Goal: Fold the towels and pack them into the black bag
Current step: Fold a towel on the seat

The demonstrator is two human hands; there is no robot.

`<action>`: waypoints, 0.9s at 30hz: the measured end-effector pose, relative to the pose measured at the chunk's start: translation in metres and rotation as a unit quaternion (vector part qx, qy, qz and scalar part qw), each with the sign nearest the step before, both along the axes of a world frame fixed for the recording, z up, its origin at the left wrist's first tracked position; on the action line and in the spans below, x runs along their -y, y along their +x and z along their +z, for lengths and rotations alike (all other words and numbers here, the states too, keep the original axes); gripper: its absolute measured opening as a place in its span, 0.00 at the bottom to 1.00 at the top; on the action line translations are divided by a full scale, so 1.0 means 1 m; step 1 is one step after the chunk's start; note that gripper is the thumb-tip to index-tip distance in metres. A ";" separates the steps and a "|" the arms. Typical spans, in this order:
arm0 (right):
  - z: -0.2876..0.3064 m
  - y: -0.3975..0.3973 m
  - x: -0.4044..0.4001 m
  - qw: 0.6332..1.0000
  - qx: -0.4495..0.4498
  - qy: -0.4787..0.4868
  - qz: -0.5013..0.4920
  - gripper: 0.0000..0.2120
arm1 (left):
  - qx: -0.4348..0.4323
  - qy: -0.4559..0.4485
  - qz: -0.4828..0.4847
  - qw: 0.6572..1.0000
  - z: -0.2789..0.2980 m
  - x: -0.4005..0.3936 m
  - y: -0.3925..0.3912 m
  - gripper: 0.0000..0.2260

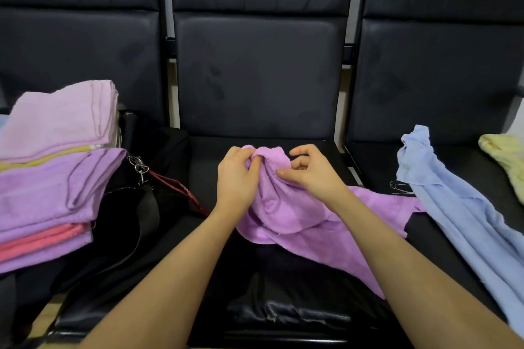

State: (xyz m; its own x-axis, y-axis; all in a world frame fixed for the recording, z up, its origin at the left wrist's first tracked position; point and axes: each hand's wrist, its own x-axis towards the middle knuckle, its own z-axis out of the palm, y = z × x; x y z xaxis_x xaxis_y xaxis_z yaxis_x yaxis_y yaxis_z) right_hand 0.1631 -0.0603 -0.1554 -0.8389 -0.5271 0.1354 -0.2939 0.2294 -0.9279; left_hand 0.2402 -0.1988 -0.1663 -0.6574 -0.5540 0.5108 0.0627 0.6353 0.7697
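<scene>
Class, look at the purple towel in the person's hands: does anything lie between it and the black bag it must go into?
Yes. The black bag lies to the left, and a stack of folded towels rests on top of it, covering most of it. Both the left hand and the right hand grip the purple towel, still unfolded.

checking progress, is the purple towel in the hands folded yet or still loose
Still loose. The purple towel lies bunched and rumpled across the seat, its top edge pinched by the left hand and right hand, with no flat folds.
</scene>
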 end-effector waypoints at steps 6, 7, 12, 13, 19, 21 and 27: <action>-0.003 -0.002 0.001 0.996 -0.080 0.005 -0.040 0.05 | 0.044 -0.017 -0.023 0.999 -0.004 0.003 -0.003 0.09; -0.001 -0.002 0.002 0.994 -0.080 -0.039 -0.071 0.03 | 0.059 -0.027 -0.038 0.997 -0.005 0.004 -0.003 0.12; -0.002 -0.007 0.000 0.991 -0.134 -0.024 -0.021 0.24 | 0.057 -0.121 -0.116 0.984 -0.007 0.002 -0.001 0.20; -0.004 -0.006 0.003 0.991 -0.132 0.021 0.009 0.25 | 0.041 -0.133 -0.130 0.982 -0.005 0.001 -0.001 0.19; -0.007 -0.002 0.013 0.993 -0.102 0.064 0.004 0.05 | 0.009 -0.100 -0.190 0.977 0.001 -0.004 0.006 0.11; -0.007 -0.003 0.012 0.989 -0.127 0.058 -0.058 0.07 | 0.029 -0.045 -0.178 0.983 0.000 -0.002 0.005 0.10; -0.006 0.000 0.006 0.971 -0.156 0.052 -0.175 0.08 | 0.186 -0.205 0.018 0.961 0.006 0.001 0.006 0.07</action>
